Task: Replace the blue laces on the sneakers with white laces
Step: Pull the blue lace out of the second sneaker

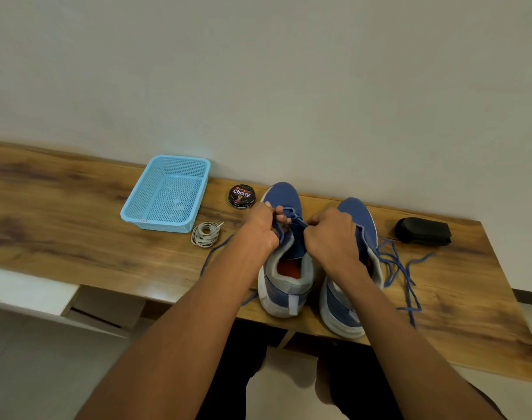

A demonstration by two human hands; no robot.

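Two blue sneakers with white soles stand heels-near on a wooden table (77,237). The left hand (260,227) and right hand (331,234), fingers curled, each pinch the blue lace (296,220) over the left sneaker (284,268). Right of the hands, the right sneaker (354,298) trails a loose lace (405,277). Left of them lies a coiled white lace (205,234).

Tabletop (77,207): wood grain, brown, smooth, slight sheen. Basket (136,204): light blue plastic, perforated mesh walls, semi-glossy. Polish tin (242,196): black, glossy printed lid, probably metal. Left sneaker (284,195): blue woven cloth upper, matt; grey soft padded collar; white rubbery sole, scuffed. Right sneaker (357,213): same cloth, same sole. Blue laces (405,274): matt cord. White laces (204,234): flat, coiled, dull. Brush (422,231): black, matt, plastic-looking.
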